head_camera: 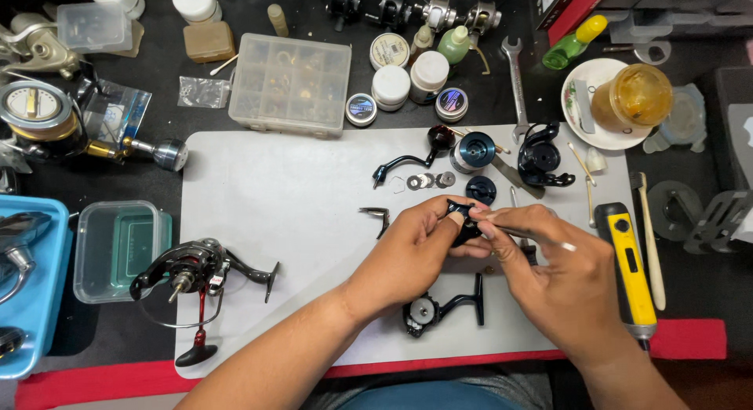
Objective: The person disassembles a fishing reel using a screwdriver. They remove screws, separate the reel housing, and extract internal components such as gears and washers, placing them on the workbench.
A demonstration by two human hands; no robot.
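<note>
My left hand [412,249] grips a small black reel part [461,219] above the white work mat [282,190]. My right hand [549,273] holds a thin white stick, like a cotton swab [541,239], with its tip at the black part. Just below my hands lies a black reel body [439,308] with its foot. A blue spool [474,150], a black handle arm [408,161], several small washers [430,179] and a black rotor [541,155] lie on the mat beyond my hands.
A red and black spinning reel [200,277] rests at the mat's left edge. A yellow electric screwdriver [627,265] lies right of my hands. A clear parts box [290,85], small jars, a wrench [516,85] and a plate with an amber jar [634,96] stand behind. A clear tub [118,249] stands left.
</note>
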